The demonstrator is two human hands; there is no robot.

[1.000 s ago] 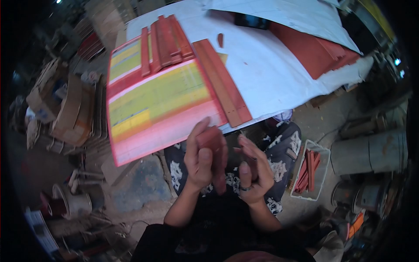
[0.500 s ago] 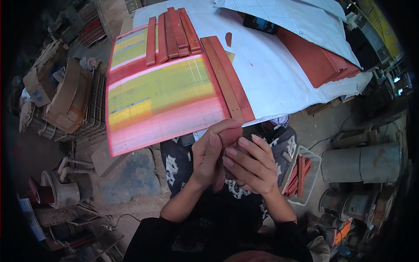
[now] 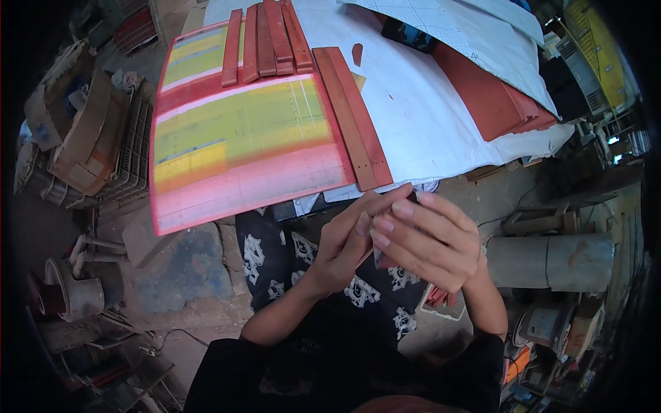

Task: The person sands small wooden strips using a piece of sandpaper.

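Observation:
My left hand (image 3: 348,241) and my right hand (image 3: 434,237) are close together above my lap, just below the table's front edge. Both have their fingers curled around a small reddish piece (image 3: 387,260), mostly hidden between them. Two long red-brown strips (image 3: 354,124) lie side by side on the table, beyond my hands. To their left, several shorter red strips (image 3: 267,41) rest on a board painted yellow, green and pink (image 3: 241,131). A small red chip (image 3: 357,54) lies on the white sheet (image 3: 406,117).
Stacked red sheets (image 3: 482,103) lie under white paper (image 3: 475,34) at the table's right. A white basket (image 3: 444,311) with red pieces stands on the floor at right, partly behind my right arm. Cardboard boxes (image 3: 93,138) stand at left, metal cylinders (image 3: 551,263) at right.
Both hands have moved to the right, my right hand further. The reddish piece is now more hidden between them. The view has shifted, so the table appears further left and up.

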